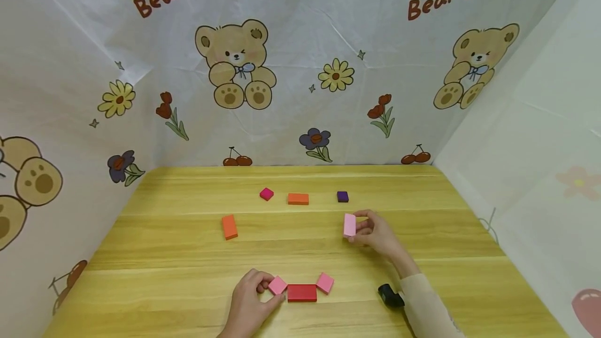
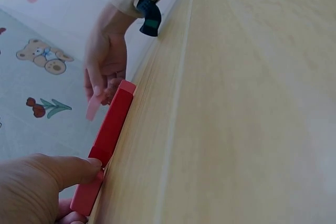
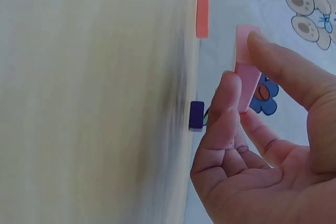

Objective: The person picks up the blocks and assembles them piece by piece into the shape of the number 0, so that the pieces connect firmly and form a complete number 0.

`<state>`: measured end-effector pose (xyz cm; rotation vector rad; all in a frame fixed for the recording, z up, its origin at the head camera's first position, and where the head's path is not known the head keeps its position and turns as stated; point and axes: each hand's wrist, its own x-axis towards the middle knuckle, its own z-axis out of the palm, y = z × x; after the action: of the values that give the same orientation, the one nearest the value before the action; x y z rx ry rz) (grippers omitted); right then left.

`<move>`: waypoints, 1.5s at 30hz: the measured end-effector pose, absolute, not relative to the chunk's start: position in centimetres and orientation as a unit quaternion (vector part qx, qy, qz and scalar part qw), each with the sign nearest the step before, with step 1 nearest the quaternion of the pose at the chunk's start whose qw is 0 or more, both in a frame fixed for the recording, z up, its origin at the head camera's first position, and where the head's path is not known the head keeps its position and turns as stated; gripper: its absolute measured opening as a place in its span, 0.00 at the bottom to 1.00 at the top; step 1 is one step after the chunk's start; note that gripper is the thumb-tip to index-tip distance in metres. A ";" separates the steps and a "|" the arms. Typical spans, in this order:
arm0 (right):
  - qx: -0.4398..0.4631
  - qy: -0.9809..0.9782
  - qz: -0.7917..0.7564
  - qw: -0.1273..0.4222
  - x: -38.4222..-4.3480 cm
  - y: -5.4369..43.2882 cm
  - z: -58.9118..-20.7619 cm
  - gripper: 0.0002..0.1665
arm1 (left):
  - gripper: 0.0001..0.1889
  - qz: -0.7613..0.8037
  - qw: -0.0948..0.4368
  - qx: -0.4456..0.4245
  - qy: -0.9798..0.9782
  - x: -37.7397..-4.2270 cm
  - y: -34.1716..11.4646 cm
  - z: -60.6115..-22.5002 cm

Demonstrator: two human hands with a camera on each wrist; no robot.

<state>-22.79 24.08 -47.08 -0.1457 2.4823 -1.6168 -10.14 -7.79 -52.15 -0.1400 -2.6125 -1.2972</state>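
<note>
In the head view, my right hand (image 1: pixel 377 233) pinches a light pink rectangular block (image 1: pixel 349 225) between thumb and fingers. The right wrist view shows that pink block (image 3: pixel 249 72) held off the table. Near the front, my left hand (image 1: pixel 251 299) has its thumb and fingers around a small pink square block (image 1: pixel 277 285), turned cornerwise. That block touches the upper left corner of a red rectangular block (image 1: pixel 302 293). A second pink square block (image 1: pixel 325 283), also tilted, meets the red block's upper right corner.
Farther back lie a magenta block (image 1: pixel 266 194), an orange block (image 1: pixel 298 199) and a dark purple block (image 1: pixel 343 196). Another orange block (image 1: pixel 229 227) lies at left. A black wrist device (image 1: pixel 391 296) sits by the right sleeve. A bear-print cloth (image 1: pixel 291 119) stands behind the wooden table (image 1: pixel 188 260).
</note>
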 end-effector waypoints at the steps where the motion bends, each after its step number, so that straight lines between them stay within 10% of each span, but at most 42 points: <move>1: -0.058 0.834 -0.543 0.087 -22.6 23.9 -47.0 0.40 | 0.16 -0.441 0.111 -0.047 -0.889 -10.2 -7.8 -52.1; 45: -0.195 0.847 -0.474 0.143 -18.8 20.0 -47.9 0.34 | 0.16 -0.439 0.118 -0.046 -0.890 -10.1 -7.7 -51.9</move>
<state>-18.81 19.97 -47.90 -0.5612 2.4428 -1.3682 -10.06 -7.67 -51.87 -0.1333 -2.6022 -1.2836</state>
